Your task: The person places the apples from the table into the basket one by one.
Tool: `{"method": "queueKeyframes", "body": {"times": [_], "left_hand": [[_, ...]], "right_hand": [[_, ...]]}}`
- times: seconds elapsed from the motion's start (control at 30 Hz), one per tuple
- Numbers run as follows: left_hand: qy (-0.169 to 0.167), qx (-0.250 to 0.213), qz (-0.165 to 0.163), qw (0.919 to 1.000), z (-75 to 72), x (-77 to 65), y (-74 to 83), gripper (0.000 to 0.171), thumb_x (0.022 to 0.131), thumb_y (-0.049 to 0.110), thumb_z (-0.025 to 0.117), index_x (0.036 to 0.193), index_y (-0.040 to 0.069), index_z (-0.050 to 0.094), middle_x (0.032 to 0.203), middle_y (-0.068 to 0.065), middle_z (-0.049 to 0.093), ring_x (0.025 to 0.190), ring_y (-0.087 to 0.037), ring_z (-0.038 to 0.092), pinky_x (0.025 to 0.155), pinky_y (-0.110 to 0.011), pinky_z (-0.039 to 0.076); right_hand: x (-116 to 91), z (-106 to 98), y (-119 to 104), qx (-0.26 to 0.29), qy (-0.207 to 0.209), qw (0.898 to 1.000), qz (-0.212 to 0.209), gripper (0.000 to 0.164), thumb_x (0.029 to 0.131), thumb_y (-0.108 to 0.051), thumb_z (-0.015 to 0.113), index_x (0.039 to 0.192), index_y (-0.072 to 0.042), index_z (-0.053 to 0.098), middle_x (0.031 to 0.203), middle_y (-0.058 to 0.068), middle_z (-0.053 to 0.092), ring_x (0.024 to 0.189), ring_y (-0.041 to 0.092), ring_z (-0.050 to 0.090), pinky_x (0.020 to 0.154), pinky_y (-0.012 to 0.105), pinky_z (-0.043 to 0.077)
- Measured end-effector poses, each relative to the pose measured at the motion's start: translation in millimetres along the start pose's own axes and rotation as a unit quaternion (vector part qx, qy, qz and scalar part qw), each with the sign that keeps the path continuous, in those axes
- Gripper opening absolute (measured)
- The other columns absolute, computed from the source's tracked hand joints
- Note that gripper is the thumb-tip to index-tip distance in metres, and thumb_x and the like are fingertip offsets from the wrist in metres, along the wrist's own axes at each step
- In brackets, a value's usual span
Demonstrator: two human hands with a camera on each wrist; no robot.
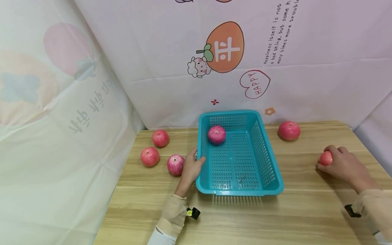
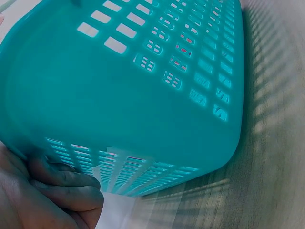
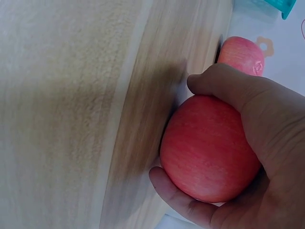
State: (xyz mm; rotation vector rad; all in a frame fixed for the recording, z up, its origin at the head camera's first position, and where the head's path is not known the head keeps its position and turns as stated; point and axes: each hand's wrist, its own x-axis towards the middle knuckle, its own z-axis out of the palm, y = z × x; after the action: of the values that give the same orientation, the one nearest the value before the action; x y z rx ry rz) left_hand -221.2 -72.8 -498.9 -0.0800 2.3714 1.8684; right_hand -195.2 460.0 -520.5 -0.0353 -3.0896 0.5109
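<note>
A teal plastic basket (image 1: pixel 277 185) with slotted walls sits on the table, and one striped pink apple (image 1: pixel 216 135) lies inside near its far left corner. My left hand (image 1: pixel 192 167) grips the basket's left rim, thumb over the edge; the left wrist view shows curled fingers (image 2: pixel 71 191) against its outer wall. On the right side of the table, my right hand (image 1: pixel 345 166) holds a red apple (image 3: pixel 209 148), with thumb and fingers wrapped around its sides. Beyond that hand stands another apple (image 1: pixel 289 130), right of the basket. Whether the held apple touches the table I cannot tell.
Left of the basket are three apples: a striped one (image 1: pixel 176 165) close to my left hand, a pink one (image 1: pixel 150 157) and a smaller-looking one (image 1: pixel 160 138) behind. A printed white cloth (image 1: pixel 165 98) hangs along the back edge of the wooden table (image 1: pixel 147 211).
</note>
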Motion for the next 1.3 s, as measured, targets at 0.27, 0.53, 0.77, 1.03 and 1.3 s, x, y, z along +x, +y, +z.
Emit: {"method": "queueKeyframes", "body": {"times": [0.27,0.53,0.77,1.03,1.3], "left_hand": [[-0.004,-0.005,-0.001,1.0000,-1.0,-1.3,1.5,0.054,0.096,0.019,0.056,0.148,0.017,0.042,0.116,-0.024,0.068,0.097,-0.037,0.071,0.075,-0.045,0.060],[-0.007,-0.004,-0.005,1.0000,-2.3,-0.9,3.2,0.055,0.096,0.023,0.056,0.149,0.018,0.042,0.116,-0.024,0.068,0.096,-0.036,0.071,0.076,-0.045,0.060],[-0.001,0.000,-0.008,1.0000,-1.8,-1.3,4.2,0.056,0.096,0.021,0.056,0.149,0.016,0.041,0.116,-0.023,0.068,0.098,-0.036,0.071,0.077,-0.045,0.060],[0.000,-0.005,-0.001,1.0000,-1.7,-2.8,5.0,0.056,0.095,0.020,0.057,0.149,0.015,0.041,0.117,-0.026,0.067,0.097,-0.037,0.071,0.075,-0.046,0.060],[-0.001,-0.002,-0.002,1.0000,-0.8,-2.1,2.2,0.055,0.095,0.020,0.057,0.148,0.016,0.043,0.116,-0.024,0.068,0.098,-0.037,0.071,0.076,-0.047,0.060]], "right_hand": [[-0.7,-1.1,-1.2,0.000,0.002,1.000,0.000,0.080,0.071,-0.052,0.081,0.120,0.001,0.046,0.105,0.035,0.045,0.076,0.045,0.056,0.053,0.046,0.043],[0.8,-2.3,-6.0,-0.004,0.002,1.000,-0.007,0.077,0.072,-0.051,0.080,0.120,0.001,0.047,0.105,0.035,0.046,0.076,0.045,0.056,0.055,0.049,0.043],[1.7,-5.4,-12.7,-0.004,-0.005,1.000,-0.006,0.079,0.072,-0.051,0.080,0.122,0.001,0.047,0.109,0.035,0.045,0.078,0.046,0.056,0.055,0.049,0.043],[1.3,-8.2,-19.2,-0.002,-0.002,1.000,-0.013,0.077,0.073,-0.049,0.080,0.122,0.000,0.048,0.108,0.034,0.046,0.078,0.046,0.056,0.056,0.048,0.043],[-0.3,-8.5,-24.3,-0.005,-0.004,1.000,-0.012,0.077,0.073,-0.051,0.079,0.123,-0.001,0.048,0.111,0.034,0.046,0.083,0.047,0.057,0.058,0.051,0.044]]}}
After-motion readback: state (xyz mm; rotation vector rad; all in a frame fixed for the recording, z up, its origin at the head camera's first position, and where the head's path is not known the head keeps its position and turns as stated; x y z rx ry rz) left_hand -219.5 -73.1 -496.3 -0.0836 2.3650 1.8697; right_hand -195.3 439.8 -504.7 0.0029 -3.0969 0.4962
